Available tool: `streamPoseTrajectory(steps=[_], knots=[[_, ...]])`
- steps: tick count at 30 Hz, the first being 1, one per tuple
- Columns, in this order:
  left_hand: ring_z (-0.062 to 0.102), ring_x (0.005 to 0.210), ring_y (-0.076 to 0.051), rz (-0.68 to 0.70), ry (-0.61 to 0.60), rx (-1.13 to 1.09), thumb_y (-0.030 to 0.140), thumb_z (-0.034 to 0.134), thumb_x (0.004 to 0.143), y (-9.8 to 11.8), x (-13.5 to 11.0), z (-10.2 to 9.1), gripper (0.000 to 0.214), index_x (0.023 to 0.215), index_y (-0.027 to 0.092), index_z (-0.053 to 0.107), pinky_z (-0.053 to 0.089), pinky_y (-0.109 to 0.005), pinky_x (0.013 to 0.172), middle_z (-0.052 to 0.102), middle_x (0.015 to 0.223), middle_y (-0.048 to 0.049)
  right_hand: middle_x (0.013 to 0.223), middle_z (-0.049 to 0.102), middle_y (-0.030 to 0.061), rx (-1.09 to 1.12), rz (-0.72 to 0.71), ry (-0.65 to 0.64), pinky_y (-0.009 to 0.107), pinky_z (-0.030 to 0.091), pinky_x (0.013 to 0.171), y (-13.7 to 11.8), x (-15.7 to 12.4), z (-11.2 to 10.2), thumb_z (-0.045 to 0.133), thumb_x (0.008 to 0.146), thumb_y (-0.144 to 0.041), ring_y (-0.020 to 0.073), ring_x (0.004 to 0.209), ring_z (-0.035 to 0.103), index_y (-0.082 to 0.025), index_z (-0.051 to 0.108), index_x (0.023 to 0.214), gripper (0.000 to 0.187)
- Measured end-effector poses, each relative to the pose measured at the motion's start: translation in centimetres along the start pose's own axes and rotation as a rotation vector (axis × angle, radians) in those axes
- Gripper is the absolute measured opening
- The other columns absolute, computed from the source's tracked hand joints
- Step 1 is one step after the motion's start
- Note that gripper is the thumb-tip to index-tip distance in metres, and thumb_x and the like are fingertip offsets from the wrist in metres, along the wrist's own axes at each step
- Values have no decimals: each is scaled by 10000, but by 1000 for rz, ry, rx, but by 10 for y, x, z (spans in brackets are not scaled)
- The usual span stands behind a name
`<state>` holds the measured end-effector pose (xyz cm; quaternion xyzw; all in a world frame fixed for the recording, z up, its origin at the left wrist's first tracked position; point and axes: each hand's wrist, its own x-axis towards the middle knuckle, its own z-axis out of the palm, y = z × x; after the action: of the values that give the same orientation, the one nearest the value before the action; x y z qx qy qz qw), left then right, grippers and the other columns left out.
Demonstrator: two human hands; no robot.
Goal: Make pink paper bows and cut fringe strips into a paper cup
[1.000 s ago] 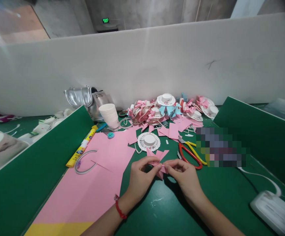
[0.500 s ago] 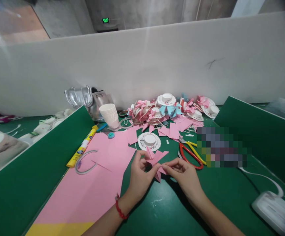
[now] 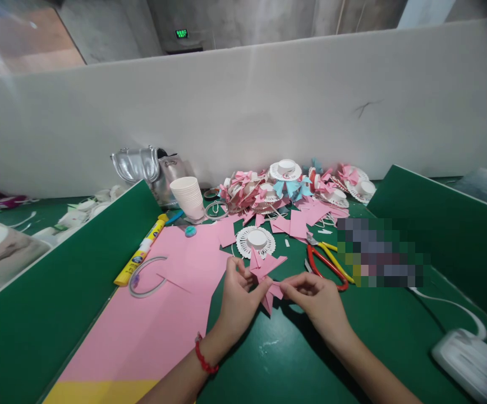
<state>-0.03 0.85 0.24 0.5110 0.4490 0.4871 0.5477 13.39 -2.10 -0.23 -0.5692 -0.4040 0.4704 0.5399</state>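
Between my hands is a folded pink paper bow [image 3: 264, 268], its pointed ends sticking up and down. My left hand [image 3: 241, 294], with a red bracelet [image 3: 205, 354] at the wrist, pinches the bow near its middle. My right hand [image 3: 317, 294] is closed on the bow's right side, thumb and fingertips together. Just beyond the bow lies a white fringed paper disc with a cup base [image 3: 256, 241] in its centre. Red-handled scissors [image 3: 330, 267] and yellow-handled pliers [image 3: 339, 262] lie right of it.
Pink paper sheets [image 3: 159, 331] cover the left side, with a yellow glue tube [image 3: 140, 252] and a grey ring [image 3: 146, 276] on them. Behind stand stacked paper cups [image 3: 188, 197], a silver bag [image 3: 138, 165] and a pile of decorated discs [image 3: 285, 170]. Green dividers [image 3: 79, 269] flank the table; a white power strip [image 3: 471, 359] sits right.
The pink bow has turned slightly, its upper point now standing higher. My right hand has shifted a little to the right, while my left hand keeps its pinch.
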Motion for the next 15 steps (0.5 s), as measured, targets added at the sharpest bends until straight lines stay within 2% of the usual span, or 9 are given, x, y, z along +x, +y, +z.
streamPoseTrajectory(steps=[3,9,13,15], knots=[[402,462,-44,-12,-6,-6,158,612,658,0,0,0,397,709,233,226,329,-168,493,332,526,133,518,650,17,-3,-13,6,250,466,501,0,0,1,706,581,-209,150,501,591,-147,631,537,107],[511,529,-70,-93,-88,-26,133,582,683,-2,-2,2,356,798,234,261,380,-189,521,515,612,90,517,626,-10,29,-38,3,260,498,504,5,2,1,735,567,-318,159,498,614,-185,543,589,235],[503,496,-59,-113,-104,-10,95,587,673,-1,-2,1,373,789,235,261,360,-174,495,526,602,99,485,588,-43,9,-55,-17,252,499,482,8,3,1,724,588,-314,155,475,610,-203,501,613,250],[497,482,-57,-110,-103,-25,94,602,664,0,-1,-1,391,767,236,252,351,-169,485,506,571,114,511,600,-33,-28,-64,-29,252,502,496,10,3,1,701,621,-298,160,498,618,-198,529,641,200]])
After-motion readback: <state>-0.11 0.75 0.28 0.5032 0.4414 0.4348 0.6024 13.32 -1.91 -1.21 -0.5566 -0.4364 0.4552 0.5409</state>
